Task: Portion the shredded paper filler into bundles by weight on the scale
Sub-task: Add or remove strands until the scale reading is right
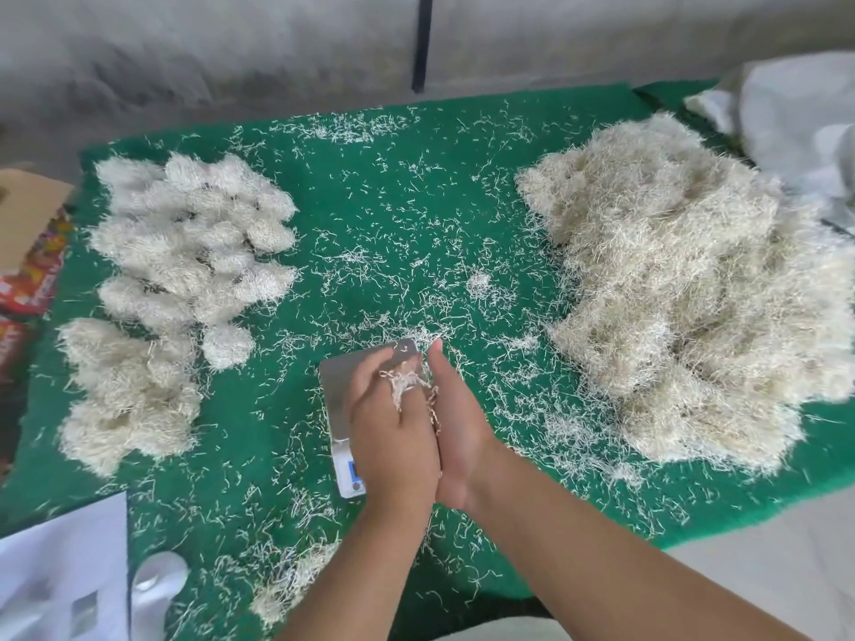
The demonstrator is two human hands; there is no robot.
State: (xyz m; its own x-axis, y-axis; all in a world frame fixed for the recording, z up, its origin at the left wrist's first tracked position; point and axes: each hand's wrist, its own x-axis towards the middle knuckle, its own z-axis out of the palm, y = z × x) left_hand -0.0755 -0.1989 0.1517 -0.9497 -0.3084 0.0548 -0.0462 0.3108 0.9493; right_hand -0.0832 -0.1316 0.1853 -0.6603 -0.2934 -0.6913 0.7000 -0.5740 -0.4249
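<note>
A small digital scale (340, 390) with a steel platform and a blue display lies on the green mat (393, 215). Both hands meet palm to palm just above it. My left hand (391, 432) curls its fingers round a small wad of shredded paper (407, 382), whose strands poke out over the knuckles. My right hand (462, 432) presses flat against the wad with straight fingers. The big loose pile of shredded paper (684, 293) fills the right side. Several rounded bundles (194, 233) lie in rows at the left, with larger clumps (125, 395) below them.
Loose shreds are scattered all over the mat. A small clump (291, 589) lies at the near edge. A plastic sack (796, 118) sits at the far right, a cardboard box (23, 215) at the left edge, and white packaging (60, 571) at the bottom left.
</note>
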